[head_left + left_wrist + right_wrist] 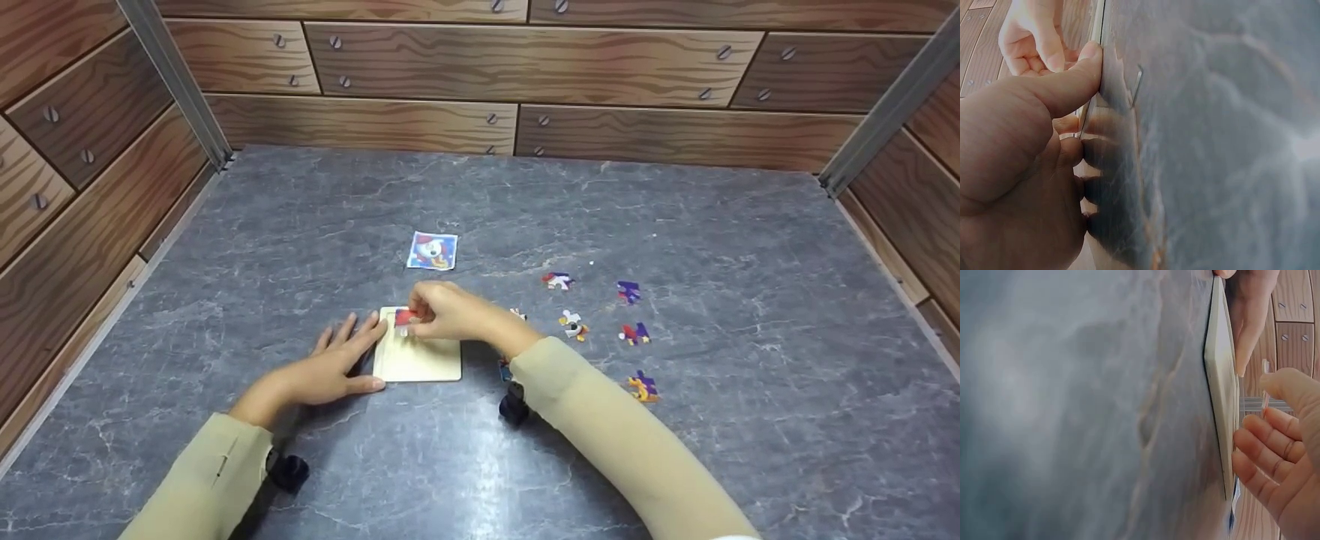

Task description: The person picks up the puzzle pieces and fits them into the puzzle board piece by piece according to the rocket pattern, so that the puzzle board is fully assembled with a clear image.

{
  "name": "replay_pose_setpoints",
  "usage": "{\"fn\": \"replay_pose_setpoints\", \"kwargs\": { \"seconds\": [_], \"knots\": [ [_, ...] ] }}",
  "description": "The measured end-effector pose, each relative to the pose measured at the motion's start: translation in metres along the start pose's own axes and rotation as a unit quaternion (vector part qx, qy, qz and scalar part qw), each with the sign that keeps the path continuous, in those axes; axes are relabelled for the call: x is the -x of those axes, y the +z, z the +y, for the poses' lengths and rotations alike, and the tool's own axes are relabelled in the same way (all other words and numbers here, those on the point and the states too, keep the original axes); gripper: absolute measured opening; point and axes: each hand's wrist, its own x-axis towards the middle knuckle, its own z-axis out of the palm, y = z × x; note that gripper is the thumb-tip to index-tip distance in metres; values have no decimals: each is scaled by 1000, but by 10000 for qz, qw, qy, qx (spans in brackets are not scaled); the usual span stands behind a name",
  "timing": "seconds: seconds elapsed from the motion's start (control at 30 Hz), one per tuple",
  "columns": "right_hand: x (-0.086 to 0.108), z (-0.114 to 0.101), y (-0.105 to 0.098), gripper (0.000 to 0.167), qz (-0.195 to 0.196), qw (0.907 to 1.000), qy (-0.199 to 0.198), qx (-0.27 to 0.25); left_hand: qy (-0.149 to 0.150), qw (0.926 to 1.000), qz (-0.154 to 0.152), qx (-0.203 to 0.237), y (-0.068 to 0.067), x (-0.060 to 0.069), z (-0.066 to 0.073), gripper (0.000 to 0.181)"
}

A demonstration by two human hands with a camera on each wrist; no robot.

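A cream puzzle board (420, 364) with a raised rim lies flat on the grey marbled table. My left hand (326, 373) rests at its left edge, fingers spread and fairly straight, the thumb near the lower left corner. Over the board's upper part, my right hand (446, 309) pinches a red and purple jigsaw piece (404, 318) near the upper left corner. The right wrist view shows that piece (1265, 385) edge-on between thumb and fingers, raised off the board (1221, 365). Part of the piece is hidden behind the fingers.
Right of the board lie several loose jigsaw pieces, among them a red and white one (558, 281), a purple one (628, 292) and an orange and purple one (643, 386). My right forearm partly covers others. A small picture card (433, 250) lies beyond the board. Wood-patterned walls (525, 67) enclose the table.
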Motion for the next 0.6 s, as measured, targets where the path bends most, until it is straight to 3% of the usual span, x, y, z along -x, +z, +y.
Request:
{"fn": "replay_pose_setpoints", "kwargs": {
  "seconds": [0.37,0.6],
  "knots": [
    [-5,-6,6,20,-201,9952,56,959,16,10000,48,13,0,1,-1,81],
    [-8,-7,10,21,-134,9919,237,1243,14,10000,10,45,0,0,0,81]
  ]
}}
